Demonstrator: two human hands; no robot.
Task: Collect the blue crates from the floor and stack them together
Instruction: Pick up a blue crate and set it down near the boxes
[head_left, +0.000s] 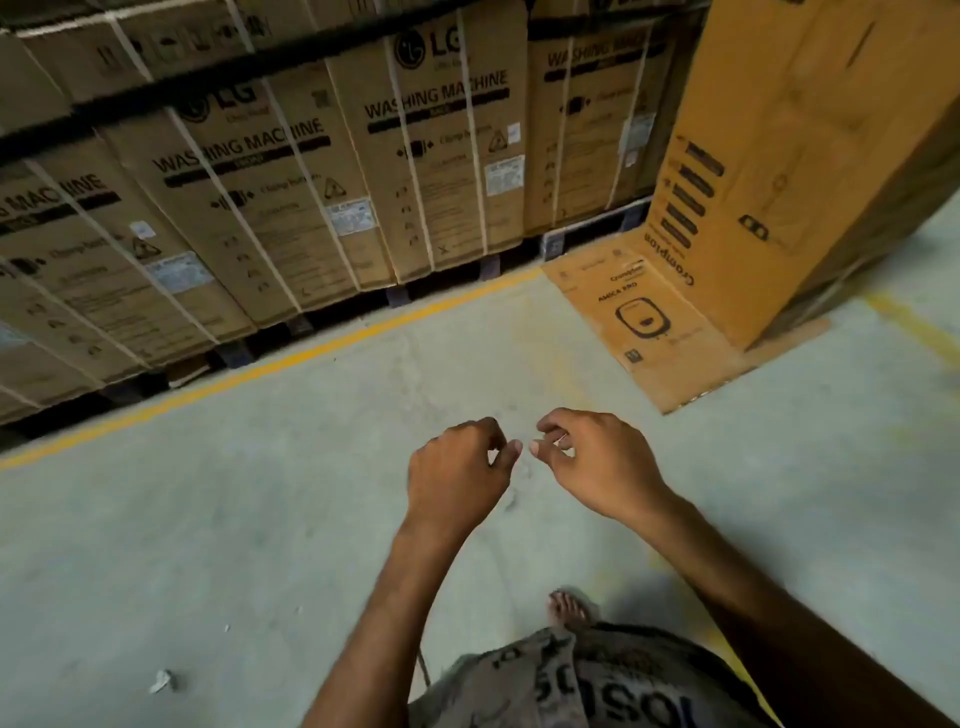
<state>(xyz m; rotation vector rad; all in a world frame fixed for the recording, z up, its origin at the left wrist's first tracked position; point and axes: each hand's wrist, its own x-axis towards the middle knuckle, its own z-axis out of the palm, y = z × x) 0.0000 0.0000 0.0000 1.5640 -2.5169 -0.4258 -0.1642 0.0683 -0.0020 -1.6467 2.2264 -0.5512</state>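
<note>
- The left grip and right grip hang side by side over the bare concrete floor. Their fingers are loosely curled and the thumb tips are nearly meeting. Neither has hold of anything that can be seen.
- No blue crates show anywhere in this view, so they must lie outside it, and where cannot be told.
- Risk: with nothing to aim for, the person will probably have to turn or walk to find the crates. The flattened cardboard lying far right on the floor could slide underfoot, more so as the foot near the bottom edge looks to be in an open sandal.
- Risk: the aisle is hemmed in by the row of washing-machine cartons beyond the yellow line and by the tall orange carton at far right. A wide crate carried through here could clip either.
- A small scrap lies near left, a minor slip hazard.
- Which way the crates point, and how their long axis runs, cannot be told, as none is visible.
</note>
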